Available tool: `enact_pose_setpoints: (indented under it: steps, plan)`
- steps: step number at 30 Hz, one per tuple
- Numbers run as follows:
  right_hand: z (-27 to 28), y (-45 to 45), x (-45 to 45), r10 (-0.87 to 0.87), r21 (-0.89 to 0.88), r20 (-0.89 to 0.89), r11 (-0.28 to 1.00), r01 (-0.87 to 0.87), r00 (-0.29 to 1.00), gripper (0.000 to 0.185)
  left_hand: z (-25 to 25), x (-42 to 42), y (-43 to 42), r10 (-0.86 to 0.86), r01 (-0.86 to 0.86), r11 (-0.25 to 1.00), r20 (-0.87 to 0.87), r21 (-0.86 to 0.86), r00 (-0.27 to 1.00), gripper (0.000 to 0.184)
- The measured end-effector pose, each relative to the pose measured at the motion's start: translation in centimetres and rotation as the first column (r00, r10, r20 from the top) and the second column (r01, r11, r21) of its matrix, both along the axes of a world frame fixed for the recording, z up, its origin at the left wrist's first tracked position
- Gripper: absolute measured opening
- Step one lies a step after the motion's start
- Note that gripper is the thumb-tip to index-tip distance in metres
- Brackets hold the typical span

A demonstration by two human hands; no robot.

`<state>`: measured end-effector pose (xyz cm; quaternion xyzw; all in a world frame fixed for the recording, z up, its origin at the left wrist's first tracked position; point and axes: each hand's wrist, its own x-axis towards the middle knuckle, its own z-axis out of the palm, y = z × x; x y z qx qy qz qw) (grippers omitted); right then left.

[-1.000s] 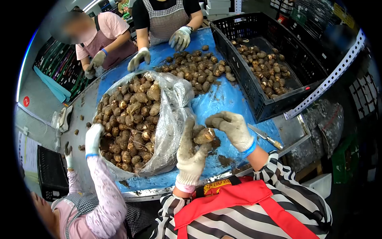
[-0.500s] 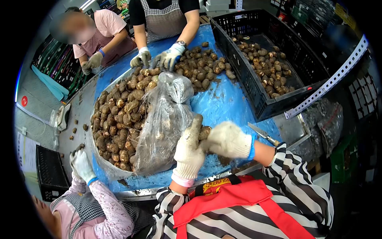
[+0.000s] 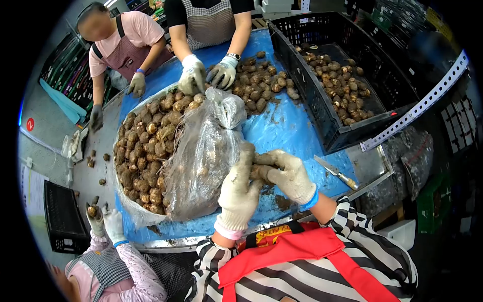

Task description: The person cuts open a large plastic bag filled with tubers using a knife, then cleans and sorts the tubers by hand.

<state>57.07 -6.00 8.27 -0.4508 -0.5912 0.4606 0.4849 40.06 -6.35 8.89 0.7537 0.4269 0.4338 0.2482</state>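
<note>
My left hand (image 3: 238,189), in a soiled white glove, is closed around a brown root vegetable (image 3: 259,172), mostly hidden by the fingers. Against the same piece press the fingertips of my gloved right hand (image 3: 291,176). Left of my hands a clear plastic sack (image 3: 206,161) lies folded partly over a big heap of root vegetables (image 3: 148,146). A knife (image 3: 336,172) with a wooden handle rests on the blue sheet (image 3: 282,132) to the right of my right hand.
A black crate (image 3: 332,130) holding root vegetables stands at the right. Loose root vegetables (image 3: 256,83) lie beyond the sack. Two co-workers stand across the table, one with gloved hands at the sack's far edge. Another co-worker at lower left holds a piece.
My right hand has come in from the right onto the piece in my left hand. The sack's plastic now covers more of the heap. Co-workers' hands have shifted.
</note>
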Motion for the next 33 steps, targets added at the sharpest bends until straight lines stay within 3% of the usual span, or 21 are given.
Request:
enact_pose_setpoints:
  steps: [3,6,7,10,11,14,15,17,19,22,26,27,30,33]
  plan:
    - [1.1,0.7,-0.8,-0.048,-0.125,-0.036,0.991,0.043,0.998,0.022,-0.3,0.1,-0.2,0.072,-0.062,0.995,-0.139,0.078,0.988,0.084]
    - [-1.3,2.8,-0.2,-0.106,-0.419,-0.302,0.907,-0.033,0.947,0.023,-1.0,0.0,0.1,-0.048,0.059,0.997,-0.21,0.045,0.977,0.083]
    - [-2.2,3.3,-0.6,-0.165,-0.433,-0.476,0.899,-0.068,0.864,0.024,-0.9,0.1,-0.6,-0.008,0.037,0.996,-0.337,0.081,0.942,0.082]
    - [-1.3,2.3,0.3,-0.162,-0.379,-0.561,0.922,-0.079,0.812,0.025,-1.5,0.3,-0.5,0.025,-0.023,0.998,-0.028,0.051,0.999,0.082]
    - [-2.3,2.5,1.7,-0.061,-0.371,-0.552,0.911,-0.179,0.832,0.028,-1.7,0.1,-0.6,0.031,-0.031,0.999,0.007,0.008,0.999,0.081]
    - [1.2,1.1,1.7,0.07,-0.31,-0.299,0.936,-0.167,0.952,0.029,-1.0,-0.1,-0.5,0.044,-0.045,0.999,0.053,0.018,0.998,0.081]
    - [1.3,0.7,1.6,0.101,-0.187,-0.142,0.974,-0.126,0.985,0.031,-0.9,-0.1,-0.5,0.044,-0.044,0.999,0.026,0.007,0.999,0.081]
    - [0.9,0.5,1.6,0.038,0.042,0.028,0.998,-0.04,0.999,0.031,-0.6,-0.1,-0.5,0.04,-0.04,0.999,-0.03,-0.013,0.999,0.08]
    - [0.3,0.7,1.1,-0.102,0.351,0.206,0.936,0.024,0.973,0.027,-0.1,0.0,-0.5,0.054,-0.055,0.997,-0.009,-0.058,0.998,0.078]
    - [0.6,0.4,0.6,-0.247,0.511,0.386,0.86,0.017,0.889,0.019,-0.8,-0.3,-0.1,0.099,-0.093,0.993,0.083,-0.071,0.992,0.075]
    - [-0.9,-0.7,1.5,0.209,0.159,0.496,0.932,-0.325,0.843,0.008,-0.2,-1.3,0.4,0.166,-0.144,0.984,0.236,-0.107,0.958,0.073]
    - [-1.3,-0.6,1.7,0.185,0.061,0.445,0.97,-0.236,0.876,0.011,0.1,-1.1,0.4,0.149,-0.111,0.984,0.304,-0.141,0.941,0.073]
    - [-1.3,0.4,3.5,0.293,-0.142,-0.03,0.945,-0.294,0.956,0.019,-0.3,-0.6,0.1,0.153,-0.056,0.971,0.422,-0.234,0.894,0.072]
    - [2.0,1.1,1.9,0.125,0.022,0.494,0.987,-0.156,0.86,0.025,-1.3,-0.4,-0.2,0.027,-0.002,0.996,0.283,-0.088,0.959,0.063]
